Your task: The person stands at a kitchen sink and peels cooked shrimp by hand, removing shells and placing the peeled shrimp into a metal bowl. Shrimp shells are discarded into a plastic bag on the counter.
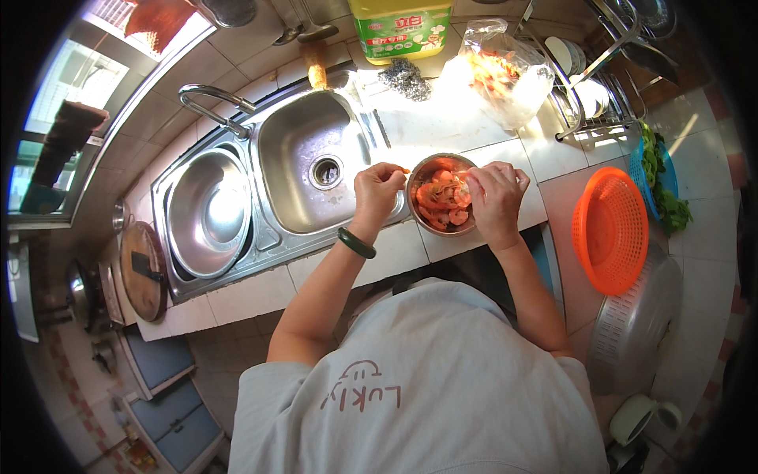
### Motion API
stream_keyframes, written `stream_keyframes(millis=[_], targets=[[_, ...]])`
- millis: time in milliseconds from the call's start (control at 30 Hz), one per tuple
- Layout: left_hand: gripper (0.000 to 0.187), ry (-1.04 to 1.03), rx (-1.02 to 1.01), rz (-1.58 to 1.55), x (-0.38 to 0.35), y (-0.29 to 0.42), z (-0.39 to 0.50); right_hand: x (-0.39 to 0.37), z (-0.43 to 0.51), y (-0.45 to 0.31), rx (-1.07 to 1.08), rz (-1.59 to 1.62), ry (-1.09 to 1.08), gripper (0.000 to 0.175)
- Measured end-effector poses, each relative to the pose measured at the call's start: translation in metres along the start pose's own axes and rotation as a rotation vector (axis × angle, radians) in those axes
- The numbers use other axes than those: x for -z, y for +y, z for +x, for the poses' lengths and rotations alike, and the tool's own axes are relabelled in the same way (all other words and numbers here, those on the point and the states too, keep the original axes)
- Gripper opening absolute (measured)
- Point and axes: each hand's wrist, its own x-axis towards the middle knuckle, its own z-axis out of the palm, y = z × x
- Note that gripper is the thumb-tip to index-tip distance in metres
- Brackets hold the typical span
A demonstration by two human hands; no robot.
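Note:
A round metal bowl (440, 229) stands on the white tiled counter, with several cooked orange shrimp (437, 194) in it, some whole and some looking peeled. At the bowl's left rim, my left hand (377, 192) pinches a small orange piece of shrimp shell (405, 170) between thumb and fingertip. A dark green bangle (356, 243) circles that wrist. Over the bowl's right side, my right hand (500, 201) has its fingers closed on a pale pink shrimp (463, 193), which the fingers partly hide.
Left of the bowl is a steel sink (305, 207) with a faucet (216, 109) and a large metal basin (207, 249). Behind lie a steel scrubber (405, 80) and a clear plastic bag (503, 89) with orange contents. An orange plastic colander (610, 231) stands at right.

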Motion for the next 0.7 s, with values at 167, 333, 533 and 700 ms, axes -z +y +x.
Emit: stream_keyframes(millis=[167,333,533,700], targets=[[0.017,-0.228,0.140,-0.400,0.006,0.001,-0.003,-0.010,0.001,0.013,-0.622,0.663,-0.087,0.014],[0.017,-0.385,0.350,-0.679,-0.005,0.013,-0.011,-0.015,-0.004,0.011,-0.757,1.142,-0.215,0.020],[0.017,-0.429,0.258,-0.434,-0.019,0.022,-0.005,-0.015,-0.007,0.008,-0.818,1.231,-0.242,0.020],[0.015,-0.426,0.121,-0.281,-0.028,0.023,-0.008,-0.011,-0.010,0.010,-0.837,1.251,-0.214,0.019]])
